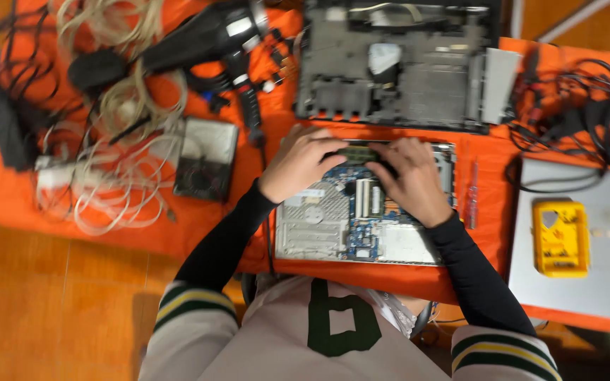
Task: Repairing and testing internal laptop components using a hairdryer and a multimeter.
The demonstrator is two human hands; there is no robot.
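Memory module (359, 152): thin green strip, lying along the far edge of the circuit board (361, 204), held between my two hands. Judged light, stiff and brittle; best taken by its short ends and bare edges, not by the chips or contacts, and not flexed.

Left hand (298, 161): fingers curled in, tips pinching the left end of the module. Right hand (411, 176): fingers pressed down over its right end, thumb tucked under; exact contact is blurred, so I cannot tell how firmly it clamps.

The board sits in an open grey laptop base, on the orange cloth (213, 226) covering the table. A metal shield (312, 222) covers the board's left part; blue board shows at the centre.

Beyond my hands: a stripped laptop shell (397, 70), dark grey, just past the board.

Left of me: a hot-air gun (206, 39), a tangle of pale cables (107, 169), a small dark meter (206, 159).

Right: a screwdriver (472, 194) just beside the board, a closed silver laptop (587, 282) with a yellow meter (560, 236) on it, black leads (573, 113) behind.
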